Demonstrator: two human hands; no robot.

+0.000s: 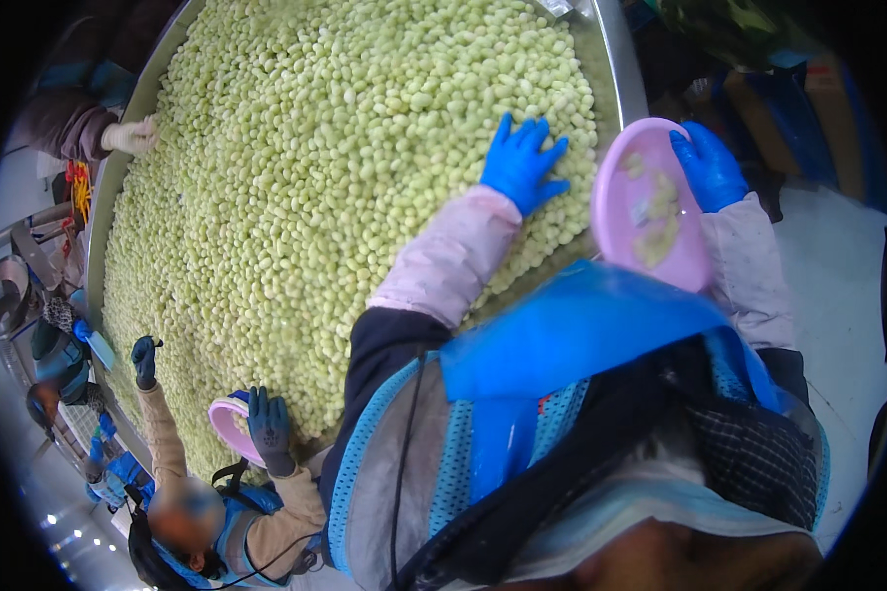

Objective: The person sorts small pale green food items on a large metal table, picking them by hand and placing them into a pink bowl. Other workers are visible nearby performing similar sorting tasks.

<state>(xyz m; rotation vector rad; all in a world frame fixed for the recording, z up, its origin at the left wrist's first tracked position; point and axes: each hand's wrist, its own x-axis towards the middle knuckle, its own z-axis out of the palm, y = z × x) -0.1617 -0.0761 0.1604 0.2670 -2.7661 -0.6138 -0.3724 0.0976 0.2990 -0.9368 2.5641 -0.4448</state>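
Observation:
My left hand, in a blue glove, rests palm down on a wide bed of pale green, grape-like fruit. Its fingers are spread, and nothing shows between them. What lies under the palm is hidden. On the right, my blue-gloved right hand grips the rim of a pink plastic basin. The basin is tilted beside the metal rim of the large container that holds the fruit. Several flattened greenish pieces and a small whitish scrap lie inside it.
A co-worker's dark-gloved hand is at a smaller pink basin at lower left; their other gloved hand is raised over the fruit. Across the container, another person's white-gloved hand reaches its edge. My blue apron bulges below the pink basin.

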